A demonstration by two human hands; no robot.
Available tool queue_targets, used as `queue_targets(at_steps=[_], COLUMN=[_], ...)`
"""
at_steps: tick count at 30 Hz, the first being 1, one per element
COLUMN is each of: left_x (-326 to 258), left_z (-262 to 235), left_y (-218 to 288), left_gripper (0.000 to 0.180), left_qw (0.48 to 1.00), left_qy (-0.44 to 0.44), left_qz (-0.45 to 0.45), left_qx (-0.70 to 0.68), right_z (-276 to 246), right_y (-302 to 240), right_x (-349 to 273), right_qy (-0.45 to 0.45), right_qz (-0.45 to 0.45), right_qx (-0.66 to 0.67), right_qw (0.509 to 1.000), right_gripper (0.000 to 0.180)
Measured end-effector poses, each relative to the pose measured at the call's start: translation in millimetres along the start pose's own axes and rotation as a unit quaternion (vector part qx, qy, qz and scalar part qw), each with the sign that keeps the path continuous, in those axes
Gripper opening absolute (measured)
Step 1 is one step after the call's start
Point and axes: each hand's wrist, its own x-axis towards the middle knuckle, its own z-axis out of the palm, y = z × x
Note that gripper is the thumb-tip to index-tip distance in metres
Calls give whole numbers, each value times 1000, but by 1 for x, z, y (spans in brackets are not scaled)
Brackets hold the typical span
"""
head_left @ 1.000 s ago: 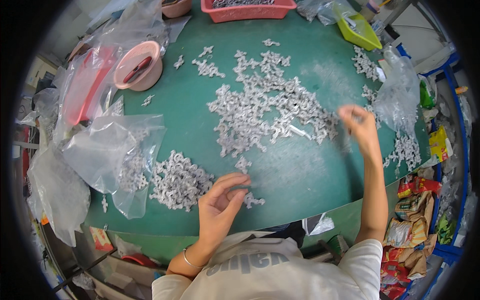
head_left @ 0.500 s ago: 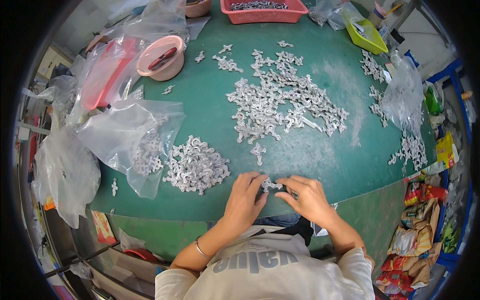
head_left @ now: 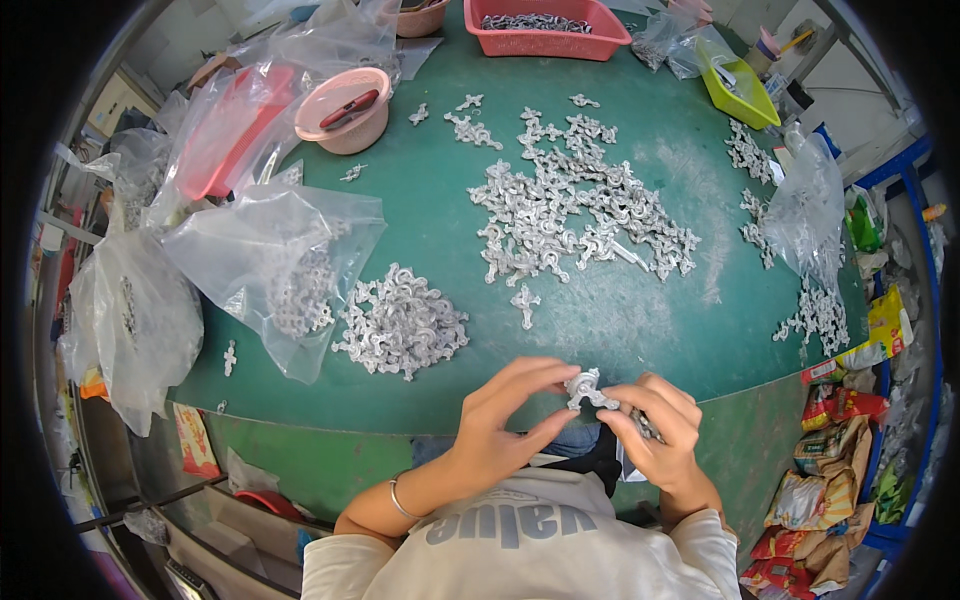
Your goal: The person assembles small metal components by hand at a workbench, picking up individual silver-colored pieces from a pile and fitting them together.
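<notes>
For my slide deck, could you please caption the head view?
Both hands, left and right, hold a small grey metal part at the edge of a green table strewn with similar parts.

You're at a small workshop or factory bench: a round green counter (head_left: 440,215) strewn with piles of small grey metal castings (head_left: 570,210), a sorted heap (head_left: 400,325) beside clear plastic bags (head_left: 270,265) holding more of them. A red tray (head_left: 545,25), a pink bowl (head_left: 345,110), a yellow-green bin (head_left: 740,85) and packets stacked at the right edge (head_left: 830,470) say piecework, not a home.
</notes>
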Motion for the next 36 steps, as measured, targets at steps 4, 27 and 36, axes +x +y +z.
queue_targets(at_steps=[4,27,36], left_x=[1,5,5], left_z=[1,5,4], left_y=[7,14,17], left_gripper=[41,38,39], left_qw=[989,938,934], left_qy=[-35,-51,-61], left_qz=[-53,-112,-115], left_qx=[-137,-325,-333], right_z=[-4,-8,-4], right_y=[-6,-10,-5], right_x=[0,-9,-13], right_qy=[23,60,85], right_qz=[-28,-7,-1], right_qx=[21,108,158], right_qw=[999,992,984], right_gripper=[21,24,19])
